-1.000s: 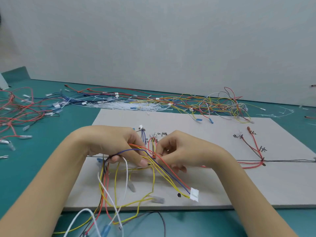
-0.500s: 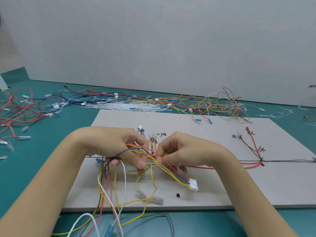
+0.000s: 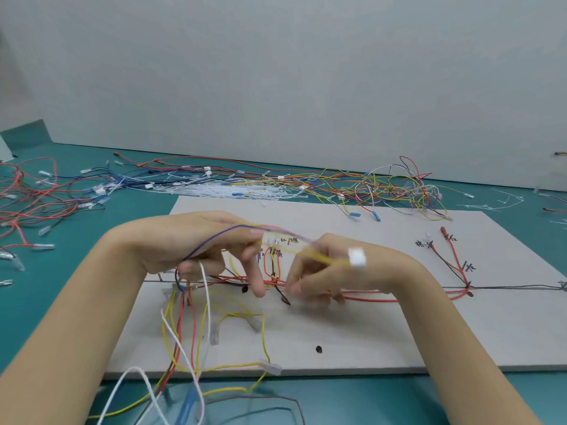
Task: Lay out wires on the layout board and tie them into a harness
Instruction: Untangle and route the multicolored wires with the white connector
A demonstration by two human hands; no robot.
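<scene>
This is an assembly workshop for electrical wiring. The bench has a teal work mat. In its middle lies a pale layout board with handwritten labels and a drawn line. Along the far edge of the bench are loose piles of coloured wires with terminals and a heap of white cable ties. More red wires lie at the left edge. A plain grey wall stands behind the bench.

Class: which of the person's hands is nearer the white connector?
Right. The white connector shows over the back of the right hand; the left hand is well to its left, gripping wires.
</scene>
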